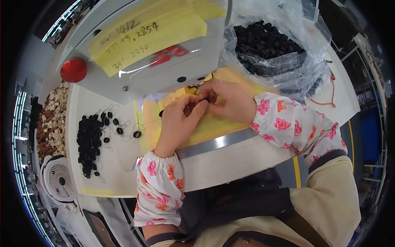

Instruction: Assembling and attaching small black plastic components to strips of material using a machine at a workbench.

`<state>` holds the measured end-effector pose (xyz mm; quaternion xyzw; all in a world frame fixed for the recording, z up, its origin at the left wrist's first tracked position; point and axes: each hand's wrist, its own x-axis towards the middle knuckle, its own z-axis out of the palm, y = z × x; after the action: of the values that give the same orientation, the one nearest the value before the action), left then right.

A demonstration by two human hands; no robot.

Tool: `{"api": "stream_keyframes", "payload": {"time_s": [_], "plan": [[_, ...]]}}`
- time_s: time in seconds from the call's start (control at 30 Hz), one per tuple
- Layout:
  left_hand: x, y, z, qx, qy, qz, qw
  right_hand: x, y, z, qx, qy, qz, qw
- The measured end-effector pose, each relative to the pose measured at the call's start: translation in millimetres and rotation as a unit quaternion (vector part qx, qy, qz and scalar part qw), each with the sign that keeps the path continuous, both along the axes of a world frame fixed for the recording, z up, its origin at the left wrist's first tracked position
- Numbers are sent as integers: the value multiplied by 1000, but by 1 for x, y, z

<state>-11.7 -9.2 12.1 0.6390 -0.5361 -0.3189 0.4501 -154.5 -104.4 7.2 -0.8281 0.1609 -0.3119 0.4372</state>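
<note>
Under the head of a pale grey sewing machine [144, 78], my left hand [181, 117] and my right hand [230, 100] meet, fingertips nearly touching. Both are closed in a pinch on a small dark piece [204, 99], mostly hidden by the fingers; it looks like one of the black loops. Yellow sheeting [214, 131] covers the machine bed beneath my hands. Just left of my left hand, a black loop [161, 114] hangs on a thin thread. Further left on the table lies a pile of finished-looking black loops [89, 140] with loose threads trailing from it.
Behind my right hand, a clear plastic bag [284, 68] holds many black loops [267, 41]. A metal strip [220, 142] edges the machine bed. A red knob [74, 71] sticks out from the machine. At the left stand a white fan [59, 179] and a heap of brown and cream pieces [53, 115]. An orange cord [332, 92] lies right.
</note>
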Motion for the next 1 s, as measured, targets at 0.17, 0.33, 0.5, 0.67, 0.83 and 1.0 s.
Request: {"api": "stream_keyframes", "payload": {"time_s": [0.17,0.33,0.5,0.67,0.83,1.0], "plan": [[2,1,0,1,-50,-16,999,-2,1,-2,-79,-11,29,996],[3,5,-1,-4,-53,4,999,0,-4,-6,-104,-37,20,994],[5,5,-2,-6,-10,17,1000,4,-6,0,122,29,21,992],[7,3,-7,-24,40,16,999,1,-11,7,449,0,63,892],[8,3,-7,-34,53,18,998,3,-13,5,479,-11,76,875],[9,3,-6,-28,59,22,998,1,-10,10,423,18,76,903]]}}
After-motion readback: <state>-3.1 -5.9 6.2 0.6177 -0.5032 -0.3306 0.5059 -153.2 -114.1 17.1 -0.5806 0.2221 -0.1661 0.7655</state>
